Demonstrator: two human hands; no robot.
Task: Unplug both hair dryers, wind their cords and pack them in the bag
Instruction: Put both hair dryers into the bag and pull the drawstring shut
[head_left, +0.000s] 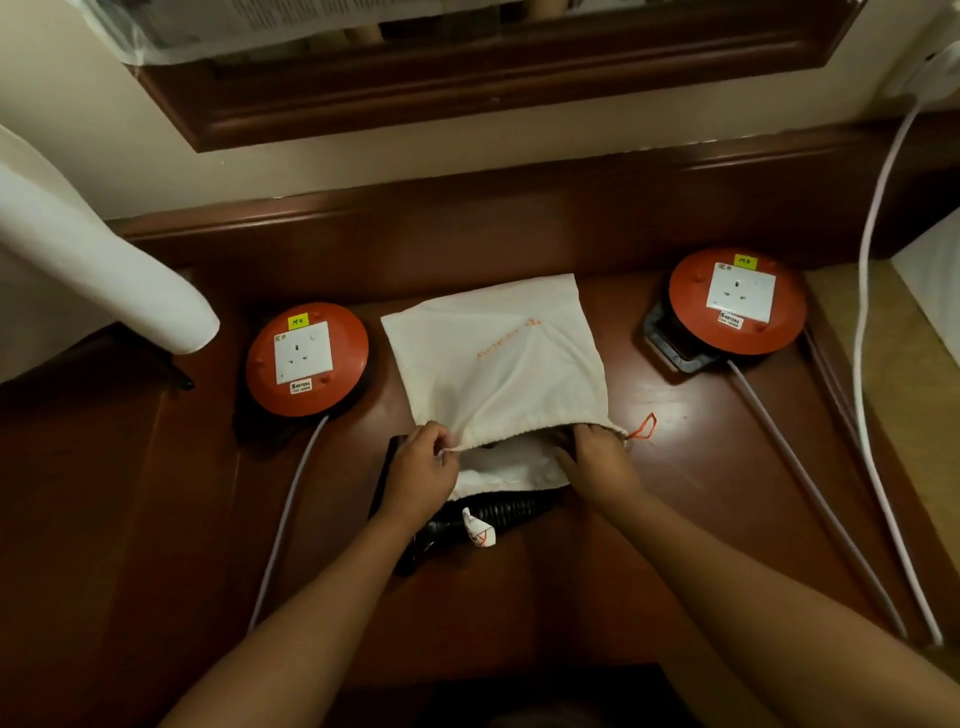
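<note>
A cream drawstring bag (498, 358) lies flat on the dark wooden desk (597, 545), its mouth toward me. My left hand (421, 470) pinches the upper rim of the mouth at its left corner and lifts it. My right hand (597, 457) reaches into the mouth at the right, fingers hidden by the cloth. A black hair dryer with its coiled cord (498, 512) sticks out from under the bag's near edge, a white tag on it. A flat black object (387, 467) shows left of my left hand. Both sockets have nothing plugged in.
Two orange cable reels with white sockets sit on the desk, one left (306, 358) and one right (737, 301) of the bag, each trailing a grey cable toward me. A white cable (867, 291) hangs at the right. A white lampshade (93, 260) stands at left.
</note>
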